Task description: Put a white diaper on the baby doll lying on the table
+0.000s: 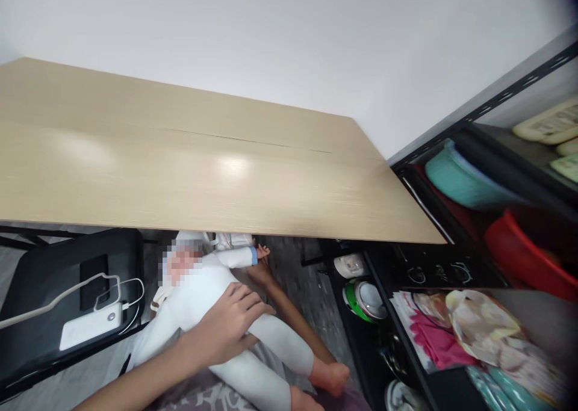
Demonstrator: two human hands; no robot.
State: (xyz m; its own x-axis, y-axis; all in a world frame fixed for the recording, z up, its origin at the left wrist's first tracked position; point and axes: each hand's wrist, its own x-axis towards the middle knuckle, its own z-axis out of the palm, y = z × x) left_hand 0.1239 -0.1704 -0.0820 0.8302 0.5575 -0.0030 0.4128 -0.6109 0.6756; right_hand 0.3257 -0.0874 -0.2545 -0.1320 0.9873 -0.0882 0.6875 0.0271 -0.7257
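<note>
A baby doll (205, 284) in a white long-sleeved suit with blue cuffs lies on its back across my lap, below the table edge. Its head is toward the far left and its bare feet point to the near right. My left hand (232, 318) rests over the doll's lower belly and hip, fingers closed round the top of its leg. My right hand (259, 272) reaches in by the doll's outstretched arm; most of its fingers are hidden behind the doll.
Ahead stands a light wooden table (217, 176) against a white wall. A black stool (121, 248) at left bears a white power bank (90, 327) with a cable. At right, a black shelf (374, 266) holds a teal basin (465, 176), a red basin (528, 248), cloths and tins.
</note>
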